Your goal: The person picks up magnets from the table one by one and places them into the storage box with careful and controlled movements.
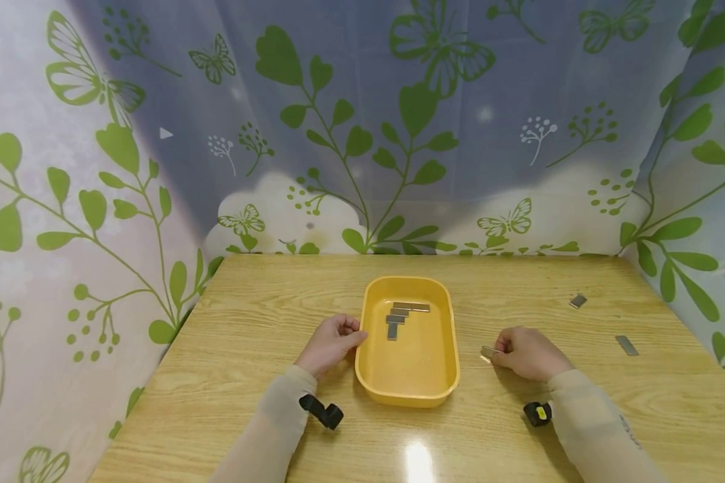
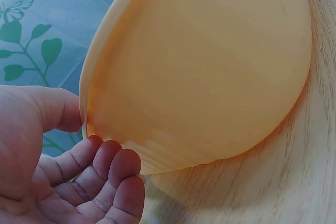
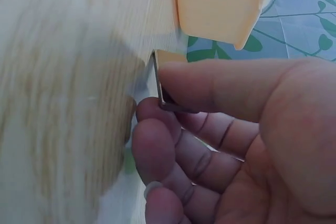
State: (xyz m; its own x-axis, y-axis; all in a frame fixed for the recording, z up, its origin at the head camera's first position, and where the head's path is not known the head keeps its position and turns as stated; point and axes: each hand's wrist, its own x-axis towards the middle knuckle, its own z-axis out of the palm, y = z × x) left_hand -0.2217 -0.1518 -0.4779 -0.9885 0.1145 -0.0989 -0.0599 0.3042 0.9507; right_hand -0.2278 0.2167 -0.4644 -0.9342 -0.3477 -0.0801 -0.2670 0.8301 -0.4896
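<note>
A yellow plastic tub [image 1: 407,398] stands upright on the wooden table. Its left rim is held by my left hand [image 1: 331,345]; in the left wrist view the thumb lies at the rim and the curled fingers [image 2: 125,167] press the outer wall. Inside the tub several small flat metal pieces [image 1: 393,330] lie joined in a stepped line. To the right of the tub, my right hand [image 1: 528,352] pinches another small rectangular metal piece [image 1: 488,353] low over the table. The right wrist view shows that shiny piece [image 3: 170,56] between thumb and fingers.
Two more grey metal pieces lie on the table at the right: one farther back [image 1: 578,300], one nearer the right edge [image 1: 627,345]. A patterned curtain [image 1: 362,147] hangs behind the table [image 1: 217,416] and along both sides. Black wrist cameras sit on both sleeves.
</note>
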